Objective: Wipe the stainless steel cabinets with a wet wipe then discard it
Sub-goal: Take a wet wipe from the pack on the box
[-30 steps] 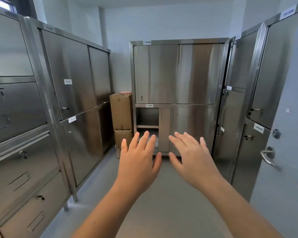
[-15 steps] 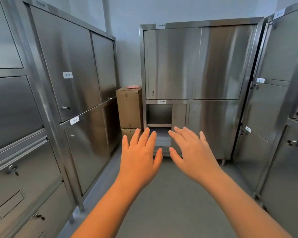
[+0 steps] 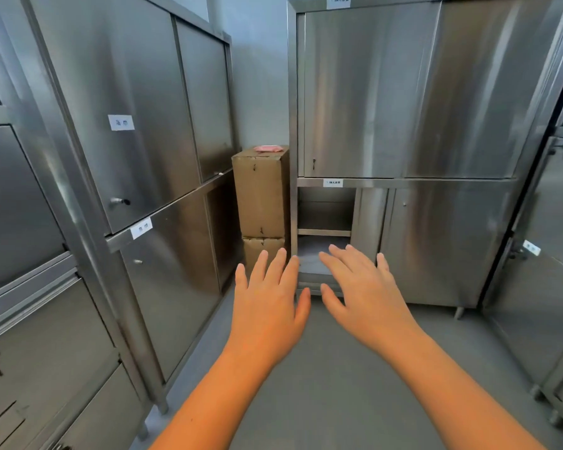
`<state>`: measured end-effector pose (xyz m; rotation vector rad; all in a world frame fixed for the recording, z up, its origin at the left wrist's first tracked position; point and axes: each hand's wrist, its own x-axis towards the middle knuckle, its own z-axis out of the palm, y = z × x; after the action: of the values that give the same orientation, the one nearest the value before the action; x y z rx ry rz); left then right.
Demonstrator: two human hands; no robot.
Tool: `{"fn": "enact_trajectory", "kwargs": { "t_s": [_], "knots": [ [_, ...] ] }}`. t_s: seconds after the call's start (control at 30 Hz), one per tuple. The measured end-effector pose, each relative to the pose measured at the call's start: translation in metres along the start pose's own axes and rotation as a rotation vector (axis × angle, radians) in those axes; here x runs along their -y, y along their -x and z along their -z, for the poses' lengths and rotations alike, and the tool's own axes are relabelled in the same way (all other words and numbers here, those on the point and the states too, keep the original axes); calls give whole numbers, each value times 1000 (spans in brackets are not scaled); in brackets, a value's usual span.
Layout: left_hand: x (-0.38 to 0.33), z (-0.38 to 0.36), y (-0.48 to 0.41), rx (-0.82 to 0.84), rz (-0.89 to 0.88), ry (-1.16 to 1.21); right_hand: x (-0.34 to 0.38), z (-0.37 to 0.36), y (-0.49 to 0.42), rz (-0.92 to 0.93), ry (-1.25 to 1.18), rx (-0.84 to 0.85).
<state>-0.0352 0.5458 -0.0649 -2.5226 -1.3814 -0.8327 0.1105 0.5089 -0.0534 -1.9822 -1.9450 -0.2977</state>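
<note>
Steel cabinets [image 3: 403, 92] all around, cardboard boxes [image 3: 262, 196] under pink packet [image 3: 267, 148] in corner; left hand [image 3: 267, 306], right hand [image 3: 364, 297]: grip apart.

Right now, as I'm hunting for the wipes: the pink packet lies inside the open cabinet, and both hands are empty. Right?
Not quite. The head view shows the pink packet on top of the boxes, left of the open cabinet, not inside it. The left hand and right hand are both empty.

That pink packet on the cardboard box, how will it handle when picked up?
Probably light and soft: the pink packet looks flat and thin. It lies flat on the cardboard box, so rolling seems unlikely.
</note>
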Motion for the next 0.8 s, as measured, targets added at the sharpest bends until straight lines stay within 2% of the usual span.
{"fn": "enact_trajectory", "kwargs": {
  "t_s": [0.1,0.23,0.43,0.53,0.67,0.73,0.8],
  "knots": [
    [14,-32,-38,-95,-34,-69,-16,-28,-42,11,-21,3],
    [25,-72,-104,-79,-25,-88,-50,-60,-106,23,-25,-3],
    [35,-118,-207,-98,-14,-82,-102,-83,-202,43,-101,-98],
    [44,-142,-240,-103,16,-69,-119,-97,-241,46,-62,-42],
    [67,-171,-274,-78,37,-84,-127,-119,-289,69,-95,-46],
    [82,-183,-292,-76,44,-86,-124,-131,-313,95,-92,-98],
    [99,-199,-309,-70,51,-79,-120,-147,-335,106,-55,-34]
  ]
}}
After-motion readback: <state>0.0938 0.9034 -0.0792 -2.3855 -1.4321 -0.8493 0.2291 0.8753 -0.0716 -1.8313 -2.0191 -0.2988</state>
